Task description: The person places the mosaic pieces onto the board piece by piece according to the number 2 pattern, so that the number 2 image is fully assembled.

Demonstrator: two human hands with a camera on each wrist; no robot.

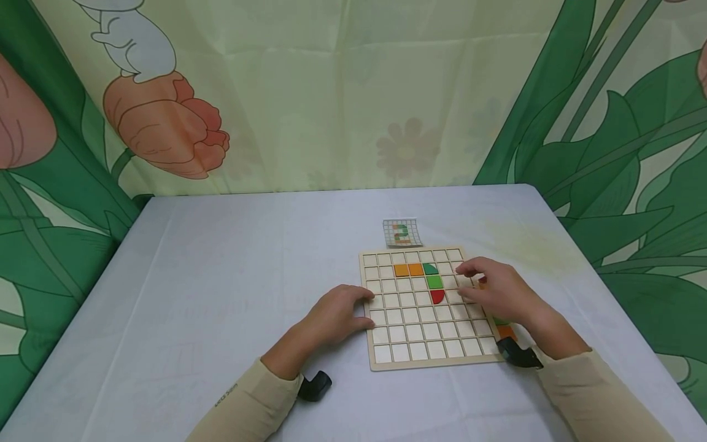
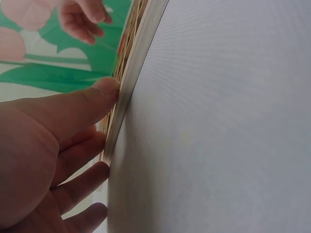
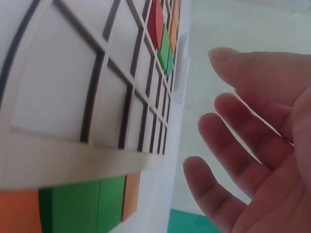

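A wooden grid board (image 1: 420, 366) lies on the table. In its upper cells are two orange squares (image 1: 408, 270), a green rounded piece (image 1: 429, 269), a green square (image 1: 434, 282) and a red rounded piece (image 1: 437, 296). My left hand (image 1: 334, 313) touches the board's left edge, thumb and fingertips against the frame with the fingers spread. Over the board's right side hovers my right hand (image 1: 499, 288), its fingers loosely bent and parted. The right wrist view shows nothing between that thumb (image 3: 257, 73) and the fingers.
Just beyond the board lies a small card (image 1: 402, 232) printed with a coloured grid figure. Along the board's right edge sit loose orange (image 3: 19, 211) and green (image 3: 75, 206) pieces, partly hidden by my right arm in the head view. A white cloth (image 1: 221, 276) covers the table.
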